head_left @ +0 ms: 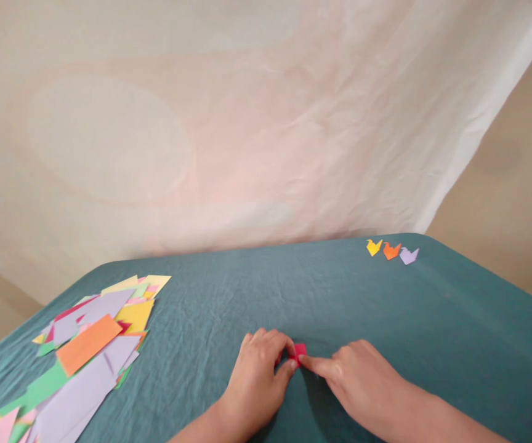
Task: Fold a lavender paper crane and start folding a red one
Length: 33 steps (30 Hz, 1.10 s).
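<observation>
A small red piece of folded paper (300, 351) lies on the teal tablecloth (266, 289) near the front edge. My left hand (259, 378) has its fingers curled over the paper's left side, with the thumb pressed against it. From the right, my right hand (362, 381) pinches the paper with its fingertips. Most of the paper is hidden under the fingers.
A loose pile of coloured paper sheets (85, 351) spreads over the table's left side. Three small folded paper shapes, yellow (374, 247), orange (391, 250) and lilac (409, 255), sit in a row at the far right. A pale cloth backdrop (247, 123) hangs behind.
</observation>
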Motion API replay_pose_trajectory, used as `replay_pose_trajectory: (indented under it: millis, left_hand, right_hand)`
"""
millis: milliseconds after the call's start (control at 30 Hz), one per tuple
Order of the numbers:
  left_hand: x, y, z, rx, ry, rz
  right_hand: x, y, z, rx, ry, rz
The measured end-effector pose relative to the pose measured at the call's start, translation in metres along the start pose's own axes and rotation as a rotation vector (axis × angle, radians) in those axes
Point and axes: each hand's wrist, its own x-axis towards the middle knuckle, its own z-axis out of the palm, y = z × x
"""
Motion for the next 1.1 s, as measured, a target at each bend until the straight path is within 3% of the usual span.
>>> replay_pose_trajectory:
  millis: [367, 600, 733, 933, 1100]
  left_hand:
    - [0.007, -0.014, -0.004, -0.124, -0.054, 0.043]
    - [0.004, -0.011, -0.001, -0.066, -0.020, -0.018]
    - [0.004, -0.009, -0.001, -0.062, -0.019, -0.026]
    - [0.005, -0.009, 0.000, -0.059, -0.029, -0.036]
    - [0.005, -0.009, 0.000, -0.076, -0.039, -0.034]
  right_hand:
    - [-0.002, -0.003, 0.000, -0.089, -0.014, 0.036]
    - [-0.002, -0.004, 0.001, -0.116, -0.026, 0.038]
    - [-0.001, -0.005, -0.001, -0.146, -0.028, 0.019]
    - [0.000, -0.019, 0.006, -0.319, -0.136, -0.061]
    - [-0.001, -0.029, 0.008, -0.268, -0.174, -0.124]
